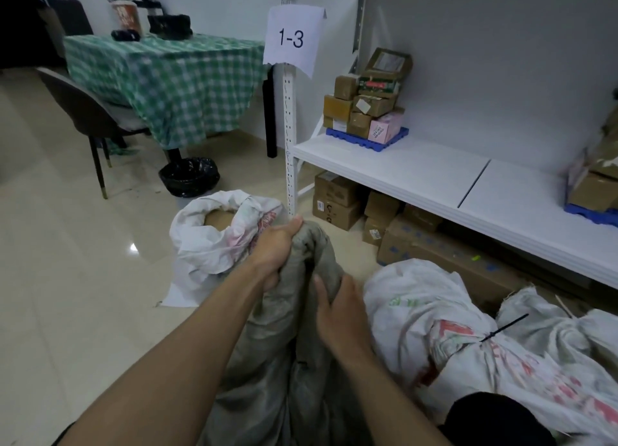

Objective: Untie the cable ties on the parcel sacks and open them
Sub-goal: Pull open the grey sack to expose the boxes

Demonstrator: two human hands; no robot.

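Note:
A grey-green woven sack (pixel 274 372) stands upright in front of me on the floor. My left hand (pixel 276 251) grips the bunched top of its mouth on the left. My right hand (pixel 337 308) holds the fabric lower on the right side, fingers curled over a fold. Behind it sits a white sack (pixel 207 241) with its mouth open, a brown box showing inside. To the right lies a white sack (pixel 444 342) with red and green print, its neck cinched by a black cable tie (pixel 505 327).
A white metal shelf (pixel 418 174) with a post labelled 1-3 stands right, cardboard boxes (pixel 364 101) on it and more underneath. A table with a green checked cloth (pixel 160 74), a dark chair (pixel 90 111) and a black-lined bin (pixel 189 176) are at back left. Tiled floor spreads left.

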